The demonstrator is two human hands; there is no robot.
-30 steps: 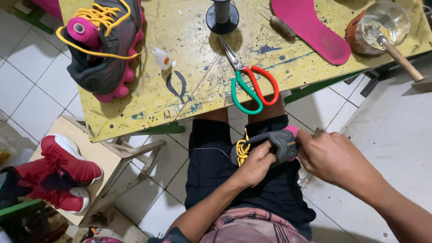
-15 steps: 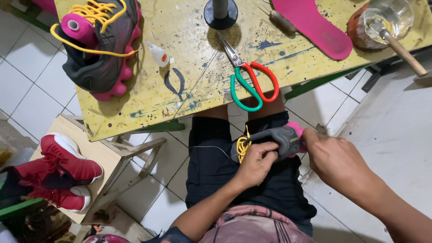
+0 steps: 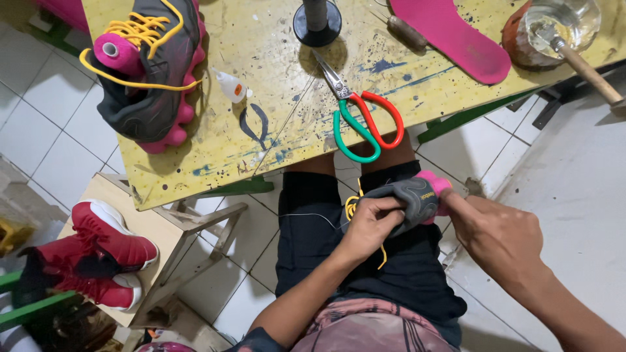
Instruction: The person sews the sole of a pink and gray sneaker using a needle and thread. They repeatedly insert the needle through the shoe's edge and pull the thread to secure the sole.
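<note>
The scene is brightly and evenly lit by soft overhead light, with colours vivid and little harsh contrast. Short, soft shadows fall beside the black spool base (image 3: 317,25) and under the scissors (image 3: 362,111) on the yellow table (image 3: 261,78). A glare spot glints on the glass jar (image 3: 564,23) at the top right. Focus is sharp across the middle. The wide lens bends straight lines near the edges, and the lower corners look slightly softer and dimmer.

matt grey shoe (image 3: 407,199), paint-speckled worn table (image 3: 274,85), plastic-handled steel scissors (image 3: 358,114)
</note>
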